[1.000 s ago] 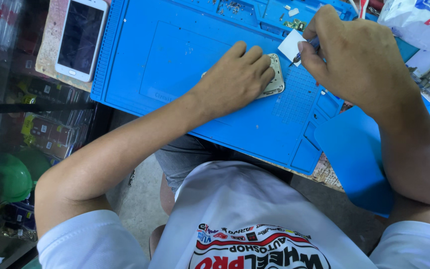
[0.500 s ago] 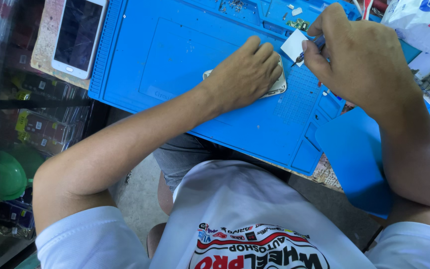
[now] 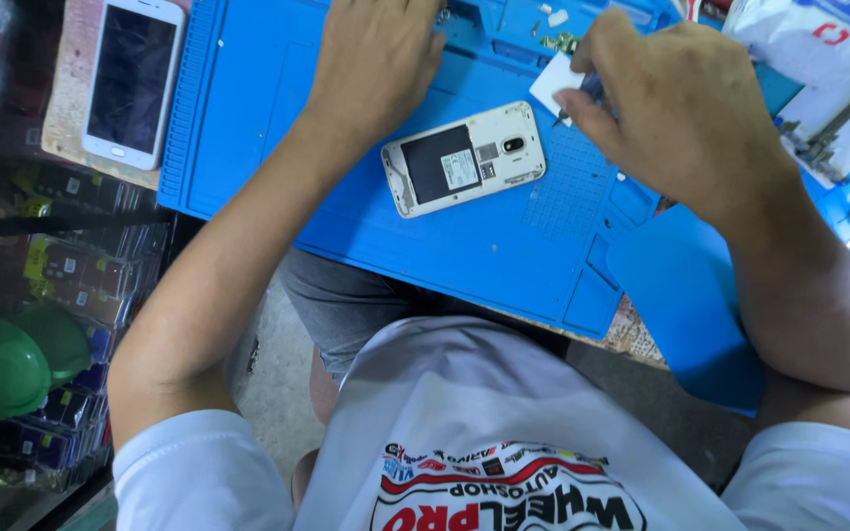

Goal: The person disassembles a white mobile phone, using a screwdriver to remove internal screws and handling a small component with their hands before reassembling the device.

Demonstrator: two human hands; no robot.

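Two phones are in view: one white phone with its back cover off [image 3: 463, 157], lying face down and slightly tilted on the blue silicone work mat [image 3: 248, 118], and one white smartphone with a dark screen [image 3: 132, 81], lying face up on the far left, off the mat and well apart from the first. Two hands work over the mat. The left hand [image 3: 378, 54] reaches to the far side of the mat, palm down, just beyond the opened phone and not touching it; its fingertips run past the top edge, so whether it grips anything cannot be told. The right hand [image 3: 676, 103] is pinched shut on a thin dark tool [image 3: 577, 98], whose tip sits just right of the opened phone, over one small white card [image 3: 555, 81]. A few small loose parts [image 3: 561, 39] lie in the mat's far compartments. A white plastic bag [image 3: 819, 49] sits at the far right.
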